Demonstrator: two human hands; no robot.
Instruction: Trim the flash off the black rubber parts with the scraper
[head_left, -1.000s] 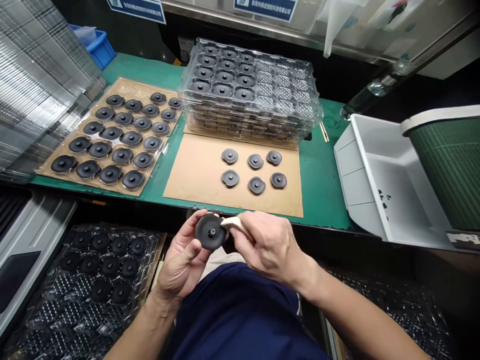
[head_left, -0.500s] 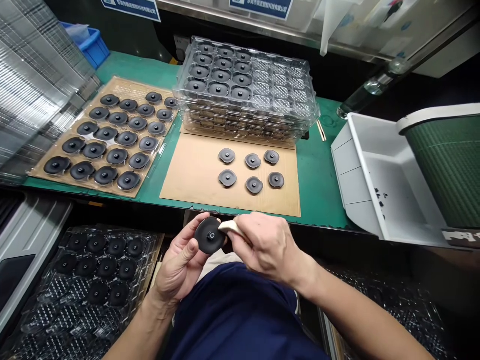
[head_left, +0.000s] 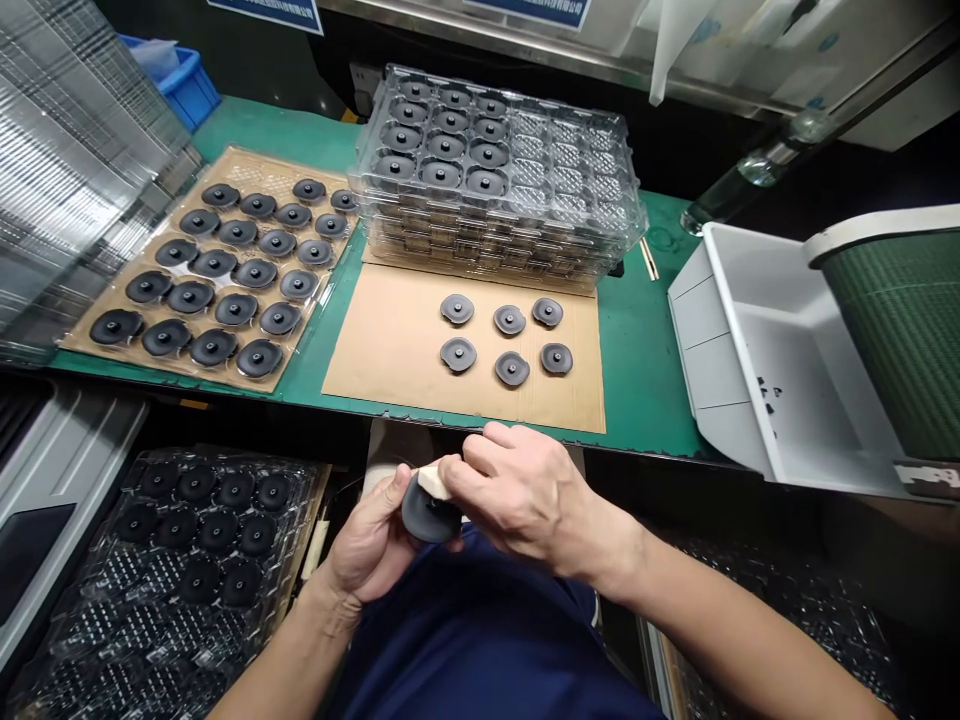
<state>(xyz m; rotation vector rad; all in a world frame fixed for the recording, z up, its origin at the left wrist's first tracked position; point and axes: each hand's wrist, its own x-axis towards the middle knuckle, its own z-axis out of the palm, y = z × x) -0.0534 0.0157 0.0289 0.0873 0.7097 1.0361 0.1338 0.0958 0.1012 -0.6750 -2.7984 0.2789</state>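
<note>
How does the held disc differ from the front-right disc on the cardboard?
The held disc is in the left hand, a pale piece against it; the front-right disc lies on the cardboard, untouched. The held disc's centre is mostly covered; the front-right disc shows its central stub. Both are dark and roundish.

Dark blue cloth top (head_left: 480,640), both forearms (head_left: 712,610) bare
</note>
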